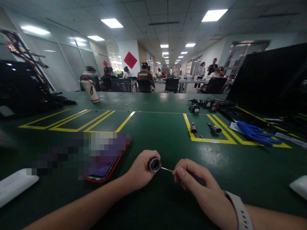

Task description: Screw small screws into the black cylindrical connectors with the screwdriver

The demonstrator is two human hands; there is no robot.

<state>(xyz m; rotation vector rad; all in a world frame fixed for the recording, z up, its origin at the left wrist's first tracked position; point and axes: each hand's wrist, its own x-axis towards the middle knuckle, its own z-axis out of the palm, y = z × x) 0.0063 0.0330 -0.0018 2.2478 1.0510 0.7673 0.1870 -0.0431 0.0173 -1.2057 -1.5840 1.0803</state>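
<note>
My left hand point(140, 171) is closed around a dark, round, hollow metal part point(154, 164), whose open end faces me. In my right hand point(195, 180) is a screwdriver point(167, 169), gripped by its dark handle between thumb and fingers. Its thin shaft points left and meets the right side of the hollow part; the tip's exact contact is too small to make out. Two similar metal parts, one standing point(193, 128) and one lying tilted point(215, 129), are on the green table point(158, 127) beyond my right hand.
A phone in a red case point(105, 169) lies left of my left hand. Blue gloves point(254, 132), dark tool parts point(207, 103) and a large black panel point(271, 76) occupy the right. A white cup point(90, 90) stands far left. Yellow tape point(211, 140) marks the table. People sit beyond.
</note>
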